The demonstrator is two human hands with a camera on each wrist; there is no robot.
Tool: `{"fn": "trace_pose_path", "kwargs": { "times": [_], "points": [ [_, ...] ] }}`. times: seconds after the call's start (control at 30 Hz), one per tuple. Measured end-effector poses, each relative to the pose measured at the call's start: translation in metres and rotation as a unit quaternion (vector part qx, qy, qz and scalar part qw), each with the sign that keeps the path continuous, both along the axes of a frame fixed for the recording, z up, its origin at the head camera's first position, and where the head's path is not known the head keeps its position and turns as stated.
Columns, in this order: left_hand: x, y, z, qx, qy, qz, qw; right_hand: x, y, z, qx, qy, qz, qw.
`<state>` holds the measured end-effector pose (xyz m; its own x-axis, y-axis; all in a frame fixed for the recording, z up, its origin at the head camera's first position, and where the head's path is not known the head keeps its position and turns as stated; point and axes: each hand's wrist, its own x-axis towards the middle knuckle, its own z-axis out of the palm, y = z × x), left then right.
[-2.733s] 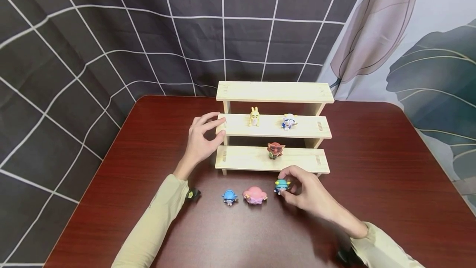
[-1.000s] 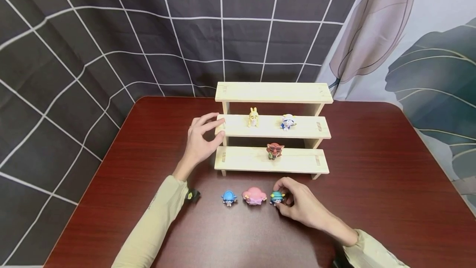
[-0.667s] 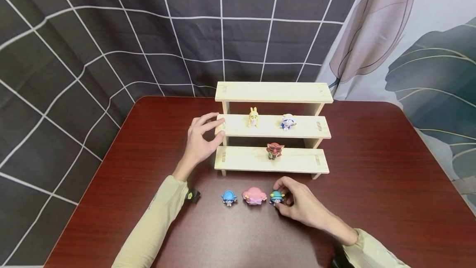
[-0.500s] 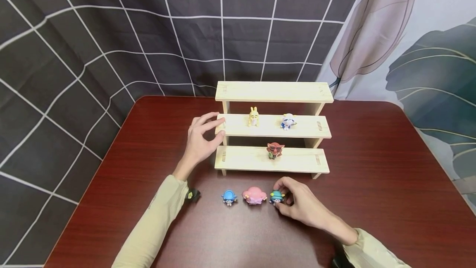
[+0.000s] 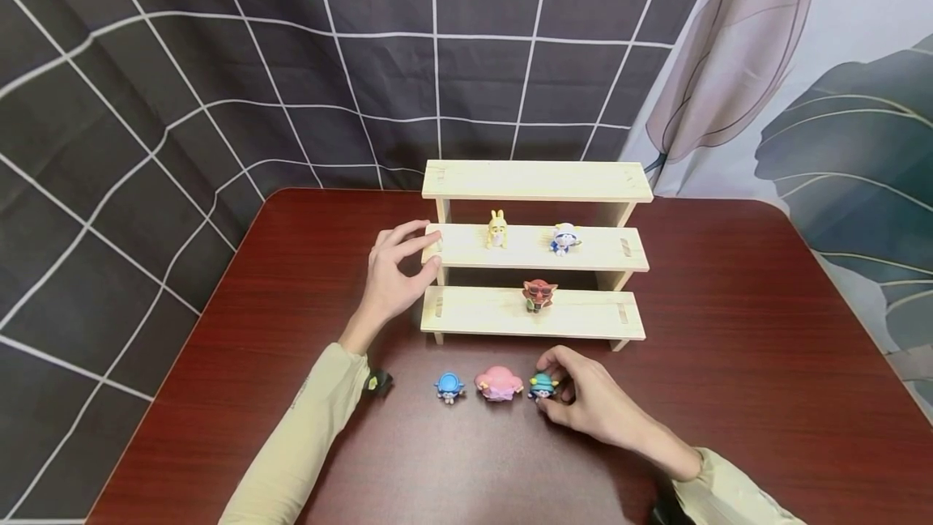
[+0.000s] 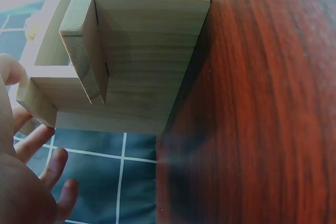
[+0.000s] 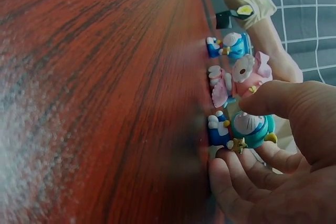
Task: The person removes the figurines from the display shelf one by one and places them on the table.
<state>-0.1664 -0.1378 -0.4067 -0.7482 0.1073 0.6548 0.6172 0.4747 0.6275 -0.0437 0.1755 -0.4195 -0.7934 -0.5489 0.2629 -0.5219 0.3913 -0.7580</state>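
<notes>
My right hand (image 5: 594, 399) holds a small Doraemon figurine (image 5: 543, 386) with a teal hat between thumb and fingers. The figurine stands on the table at the right end of a short row. Left of it are a pink figurine (image 5: 499, 384) and a blue-hatted figurine (image 5: 449, 386). In the right wrist view the held figurine (image 7: 252, 128) has a gold star on its front. My left hand (image 5: 394, 274) grips the left end of the middle board of a three-tier wooden shelf (image 5: 466, 314); the left wrist view shows thumb and fingers about that board's end (image 6: 38, 100).
The middle board bears a yellow rabbit-eared figurine (image 5: 497, 230) and a white-and-blue figurine (image 5: 564, 239). A red fox figurine (image 5: 539, 296) stands on the lowest board. Behind the dark red table (image 5: 729, 330) hangs a grey checked curtain (image 5: 364, 63).
Since the earliest frame, my right hand has brought the teal-hatted figurine left and nearer, beside the pink one. Over the last second nothing visibly moves; my left hand stays at the shelf.
</notes>
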Motion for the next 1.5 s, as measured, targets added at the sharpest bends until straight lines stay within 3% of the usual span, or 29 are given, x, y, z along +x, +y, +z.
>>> {"fn": "trace_pose_path", "kwargs": {
  "times": [0.37,0.87,1.23,1.5],
  "points": [
    [0.000,0.000,0.000,0.002,0.001,-0.002,1.0000,0.003,0.010,0.009,0.021,0.063,-0.067,0.996],
    [0.000,0.000,0.000,0.001,0.001,0.001,1.0000,-0.009,0.028,0.039,-0.001,0.019,-0.097,0.995],
    [0.000,-0.002,-0.002,-0.009,-0.004,0.002,1.0000,-0.037,0.040,0.068,-0.046,0.030,-0.131,0.990],
    [0.000,-0.001,-0.002,-0.004,-0.007,-0.001,1.0000,-0.059,0.039,0.076,-0.063,0.064,-0.157,0.983]
  ]
}}
